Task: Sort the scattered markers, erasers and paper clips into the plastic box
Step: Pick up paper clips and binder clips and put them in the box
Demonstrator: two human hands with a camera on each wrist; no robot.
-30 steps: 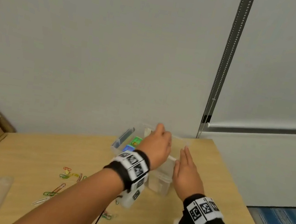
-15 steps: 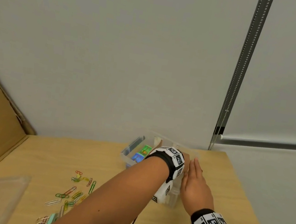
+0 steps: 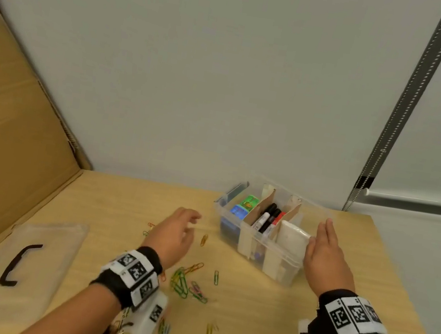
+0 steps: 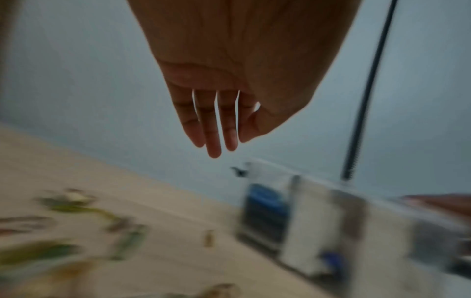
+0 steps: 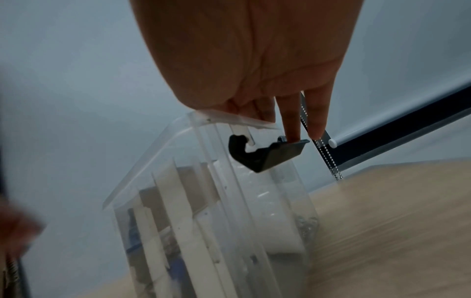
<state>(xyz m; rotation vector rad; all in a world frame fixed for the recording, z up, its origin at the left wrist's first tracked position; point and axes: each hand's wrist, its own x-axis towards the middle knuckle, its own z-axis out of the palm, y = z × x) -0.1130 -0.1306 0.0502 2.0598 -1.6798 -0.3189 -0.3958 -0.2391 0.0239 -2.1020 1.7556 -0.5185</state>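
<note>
The clear plastic box [image 3: 283, 266] stands near the table's back right, split by cardboard dividers. Its left compartment holds green and blue erasers [image 3: 244, 206], the middle one markers [image 3: 268, 220], the right one a white block [image 3: 292, 237]. My right hand [image 3: 325, 252] lies flat with straight fingers against the box's right end; in the right wrist view its fingertips [image 5: 293, 131] touch the black latch [image 5: 270, 154]. My left hand [image 3: 174, 234] hovers empty, fingers loose, over the table left of the box. Coloured paper clips [image 3: 183, 282] lie scattered below it.
A clear plastic lid [image 3: 22, 262] with a black handle lies at the front left. A brown cardboard sheet [image 3: 8, 133] leans along the left side. The wooden table [image 3: 262, 317] ends close behind the box at a white wall, with a blind chain [image 3: 391, 136] at the right.
My left hand has come away from the box, leftward and toward me, over the paper clips. The box's inside now shows. My right hand stays at the box's right end.
</note>
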